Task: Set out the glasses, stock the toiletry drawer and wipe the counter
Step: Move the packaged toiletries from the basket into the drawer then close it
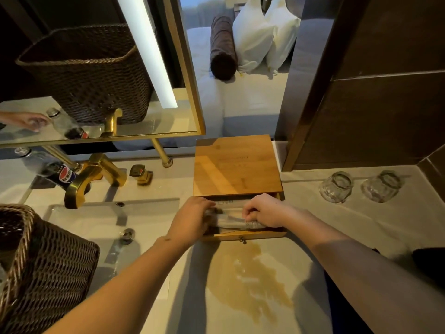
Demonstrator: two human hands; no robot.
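Observation:
A wooden toiletry box [237, 165] stands on the white counter [349, 225], its drawer [245, 235] pulled out toward me. Both hands are inside the drawer. My left hand [192, 219] presses on wrapped toiletry packets [231, 219] at the drawer's left side. At the right side, my right hand [263, 210] is closed on the same packets. Two clear glasses [336, 187] [381, 186] stand upside down on the counter to the right of the box. A brownish spill [250, 280] spreads over the counter just in front of the drawer.
A woven basket [36, 266] sits at the near left beside the sink basin [101, 220]. Behind the basin are a gold faucet [96, 174] and a cola bottle [48, 168] lying down. A mirror [96, 68] hangs above. Dark wall panels [373, 104] close the right side.

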